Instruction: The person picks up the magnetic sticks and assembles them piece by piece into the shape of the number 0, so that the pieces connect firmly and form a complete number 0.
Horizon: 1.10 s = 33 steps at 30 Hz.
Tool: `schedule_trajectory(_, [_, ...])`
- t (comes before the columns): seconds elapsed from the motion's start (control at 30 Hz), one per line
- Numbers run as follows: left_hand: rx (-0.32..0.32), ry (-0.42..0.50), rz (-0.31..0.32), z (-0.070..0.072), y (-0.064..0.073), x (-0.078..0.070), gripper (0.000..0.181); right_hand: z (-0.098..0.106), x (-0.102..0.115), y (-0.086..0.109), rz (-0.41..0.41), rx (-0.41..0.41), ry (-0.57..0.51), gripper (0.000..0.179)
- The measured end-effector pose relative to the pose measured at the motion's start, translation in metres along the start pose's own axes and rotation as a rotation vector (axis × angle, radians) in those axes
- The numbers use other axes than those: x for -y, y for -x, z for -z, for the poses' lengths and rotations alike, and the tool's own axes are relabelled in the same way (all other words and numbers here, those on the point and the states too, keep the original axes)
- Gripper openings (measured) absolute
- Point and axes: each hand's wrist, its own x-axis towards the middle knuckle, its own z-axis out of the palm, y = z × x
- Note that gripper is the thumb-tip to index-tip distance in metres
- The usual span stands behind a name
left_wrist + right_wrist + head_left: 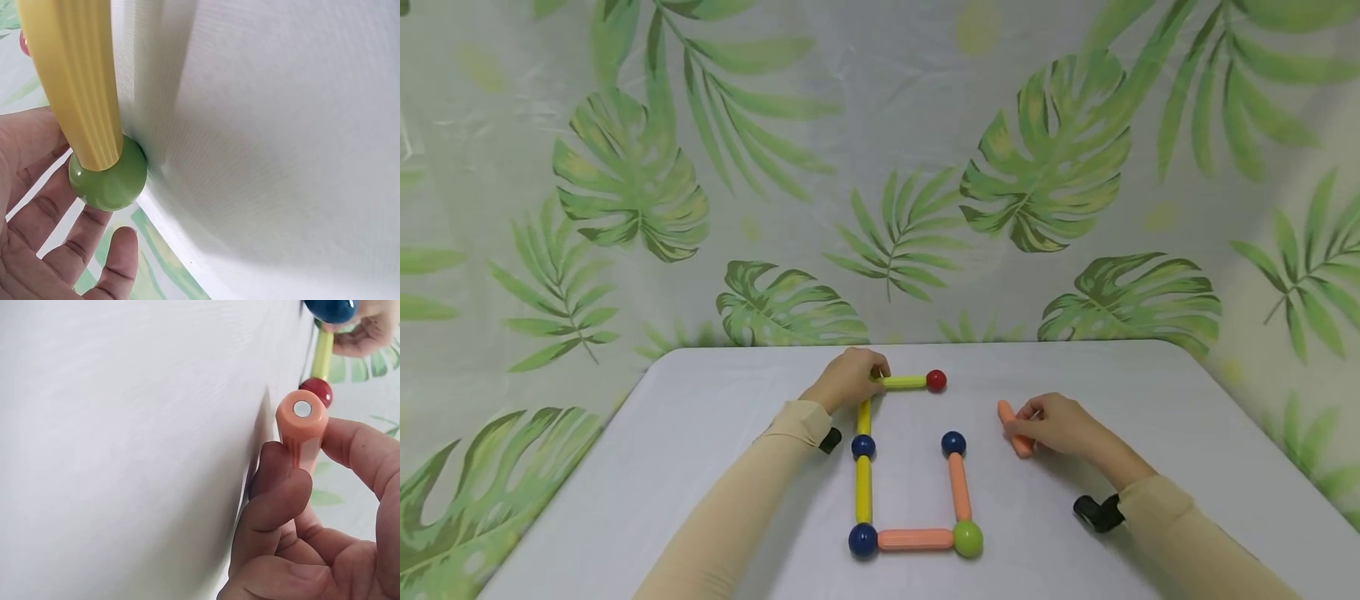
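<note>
My left hand [850, 379] is at the far left corner of a frame of rods and balls, its fingers curled about a green ball [107, 187]. A yellow rod [81, 81] joins that ball, and a yellow-green rod [906, 382] runs right from the hand to a red ball [936, 381]. To the right of the frame, my right hand [1060, 423] pinches a loose orange rod [302, 428] between thumb and fingers, just over the table. A pale round disc shows in the rod's end. In the head view the left hand hides the green ball.
On the white table [700, 392], the frame's left side has another yellow rod [863, 492] and blue balls [863, 447]. An orange rod [916, 540] leads to a light green ball [967, 540]; another orange rod [960, 487] rises to a blue ball [953, 443]. Behind hangs leaf-patterned cloth [910, 125].
</note>
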Motion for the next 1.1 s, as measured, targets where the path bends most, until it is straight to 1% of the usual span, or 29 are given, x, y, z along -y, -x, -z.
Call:
schedule_trajectory(0.13, [-0.001,0.011,0.011,0.002,0.001,0.001,0.016,0.000,0.006,-0.009,-0.001,0.005,-0.034,0.038])
schedule_trajectory(0.3, [-0.002,0.025,0.024,0.005,0.003,0.000,0.016,0.000,0.021,-0.019,-0.013,0.008,-0.097,0.040])
schedule_trajectory(0.47, [0.001,0.028,0.021,0.003,0.002,0.000,0.017,-0.003,0.034,-0.031,-0.015,0.015,-0.165,0.044])
schedule_trajectory(0.6, [0.007,0.035,0.012,0.001,0.001,-0.001,0.018,-0.008,0.043,-0.039,-0.022,0.029,-0.217,0.048])
schedule_trajectory(0.73, [0.008,0.036,0.029,0.000,0.001,-0.003,0.017,-0.018,0.053,-0.047,-0.028,0.041,-0.273,0.047])
schedule_trajectory(0.9, [0.007,0.032,0.032,0.000,0.000,-0.003,0.017,-0.027,0.060,-0.054,-0.039,0.035,-0.289,0.047])
schedule_trajectory(1.1, [0.004,0.031,0.024,0.000,-0.001,-0.002,0.016,-0.032,0.064,-0.056,-0.054,0.035,-0.278,0.047])
